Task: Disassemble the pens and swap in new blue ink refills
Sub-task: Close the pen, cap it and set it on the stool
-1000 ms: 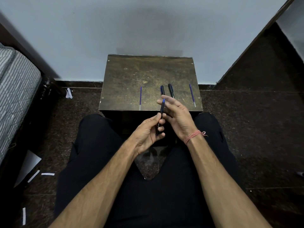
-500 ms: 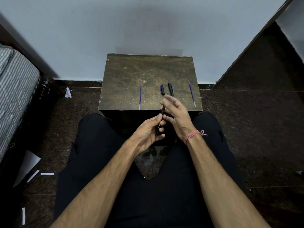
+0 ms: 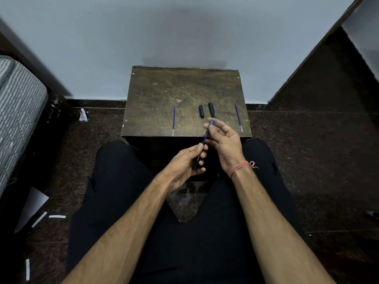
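My left hand (image 3: 185, 162) grips a black pen barrel (image 3: 198, 158) over my lap, just in front of the small brown table (image 3: 164, 93). A blue refill (image 3: 207, 133) sticks out of the barrel's top, and my right hand (image 3: 224, 140) pinches its upper end with the fingertips. On the table lie a loose blue refill (image 3: 174, 120) at the left, a black pen cap (image 3: 201, 111), a second black pen (image 3: 211, 110) partly hidden by my right fingers, and another blue refill (image 3: 238, 116) near the right edge.
The table stands against a pale wall. A striped mattress (image 3: 18, 111) fills the left side. Scraps of white paper (image 3: 57, 216) lie on the dark stone floor at the left. My legs in black trousers fill the foreground.
My right hand has moved up and to the right along the barrel, and a length of blue refill now shows between the two hands. The left hand has held its place.
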The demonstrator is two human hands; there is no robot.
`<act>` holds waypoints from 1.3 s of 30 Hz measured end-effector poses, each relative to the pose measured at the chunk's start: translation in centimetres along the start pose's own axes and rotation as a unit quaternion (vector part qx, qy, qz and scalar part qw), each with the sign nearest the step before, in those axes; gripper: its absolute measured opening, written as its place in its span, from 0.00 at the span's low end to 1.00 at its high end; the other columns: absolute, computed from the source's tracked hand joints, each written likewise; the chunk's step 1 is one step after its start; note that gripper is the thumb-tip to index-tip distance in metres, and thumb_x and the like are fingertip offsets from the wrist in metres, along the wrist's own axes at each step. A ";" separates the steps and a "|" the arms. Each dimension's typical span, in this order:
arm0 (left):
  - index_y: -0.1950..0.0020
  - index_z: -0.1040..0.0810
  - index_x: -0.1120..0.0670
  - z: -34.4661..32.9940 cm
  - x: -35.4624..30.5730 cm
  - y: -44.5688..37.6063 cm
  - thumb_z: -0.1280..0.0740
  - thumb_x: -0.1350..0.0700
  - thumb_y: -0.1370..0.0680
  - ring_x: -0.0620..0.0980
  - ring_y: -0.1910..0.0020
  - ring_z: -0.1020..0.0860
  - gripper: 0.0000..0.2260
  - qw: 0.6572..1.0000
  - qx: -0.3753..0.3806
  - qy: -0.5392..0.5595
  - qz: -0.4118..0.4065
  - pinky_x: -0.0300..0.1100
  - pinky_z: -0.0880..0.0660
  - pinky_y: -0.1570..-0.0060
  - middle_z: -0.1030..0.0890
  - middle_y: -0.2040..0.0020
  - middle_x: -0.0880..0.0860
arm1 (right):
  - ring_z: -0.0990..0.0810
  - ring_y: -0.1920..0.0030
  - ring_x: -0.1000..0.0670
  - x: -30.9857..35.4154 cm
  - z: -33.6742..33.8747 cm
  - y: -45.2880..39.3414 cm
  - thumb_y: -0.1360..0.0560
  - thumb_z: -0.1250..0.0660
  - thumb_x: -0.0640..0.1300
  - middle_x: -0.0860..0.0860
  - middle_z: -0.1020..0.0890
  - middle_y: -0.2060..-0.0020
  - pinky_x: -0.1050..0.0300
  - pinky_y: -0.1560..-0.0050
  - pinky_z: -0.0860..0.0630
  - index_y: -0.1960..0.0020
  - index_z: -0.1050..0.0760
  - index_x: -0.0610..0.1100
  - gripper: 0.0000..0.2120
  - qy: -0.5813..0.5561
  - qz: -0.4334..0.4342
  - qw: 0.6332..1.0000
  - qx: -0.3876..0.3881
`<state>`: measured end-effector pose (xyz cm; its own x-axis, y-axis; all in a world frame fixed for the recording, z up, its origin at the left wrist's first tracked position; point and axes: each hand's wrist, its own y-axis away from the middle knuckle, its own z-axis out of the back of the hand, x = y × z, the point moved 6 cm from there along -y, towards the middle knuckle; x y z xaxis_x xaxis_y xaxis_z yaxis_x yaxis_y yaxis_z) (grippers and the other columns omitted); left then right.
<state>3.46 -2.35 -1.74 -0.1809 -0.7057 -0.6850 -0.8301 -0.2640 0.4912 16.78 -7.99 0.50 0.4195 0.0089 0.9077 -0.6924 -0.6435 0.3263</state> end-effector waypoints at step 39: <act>0.32 0.15 0.58 2.8 -0.3 -1.3 0.35 0.57 0.16 0.41 0.66 0.25 0.16 0.992 -0.069 0.100 -0.045 0.33 0.30 0.68 0.11 0.36 0.58 | 0.15 0.62 0.61 1.6 -0.2 -5.2 0.30 0.15 0.49 0.59 0.16 0.67 0.69 0.58 0.23 0.58 0.15 0.52 0.10 0.473 0.103 0.861 -0.153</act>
<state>3.11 0.06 -3.64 0.0105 -0.7878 -0.6159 -0.7561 -0.4093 0.5107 20.93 -4.49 0.30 -0.2977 0.6315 0.7159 -0.8778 -0.4760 0.0548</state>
